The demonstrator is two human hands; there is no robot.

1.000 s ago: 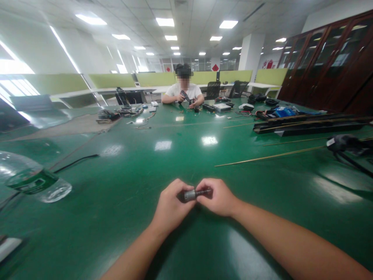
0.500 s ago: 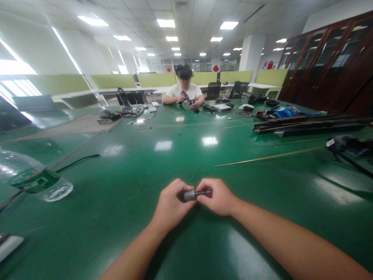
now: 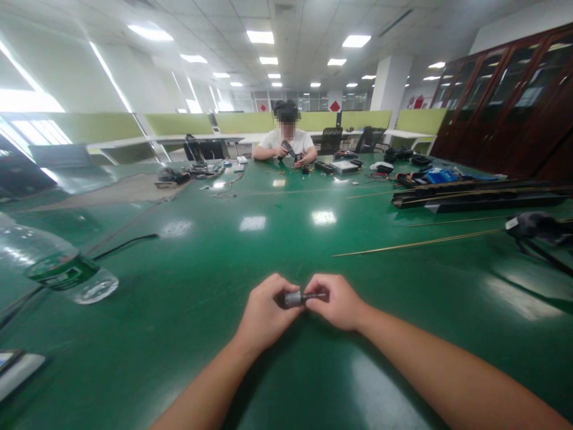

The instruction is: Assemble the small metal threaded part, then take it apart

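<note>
Both my hands meet low over the green table [image 3: 277, 251] near its front edge. My left hand [image 3: 265, 315] is closed round a small grey metal cylinder [image 3: 293, 298]. A thin dark shaft [image 3: 314, 295] sticks out of the cylinder to the right, and my right hand [image 3: 338, 302] pinches it with its fingertips. The part is held just above the table top.
A plastic water bottle [image 3: 58, 269] lies on its side at the left, beside a black cable [image 3: 125, 243]. Thin brass rods [image 3: 416, 243] and long black rails [image 3: 478, 197] lie at the right. A person [image 3: 286, 143] sits at the far end handling a tool among small parts.
My hands and the part stay as they were. The view has shifted slightly, so the bottle and far objects sit a little further right in the frame.
</note>
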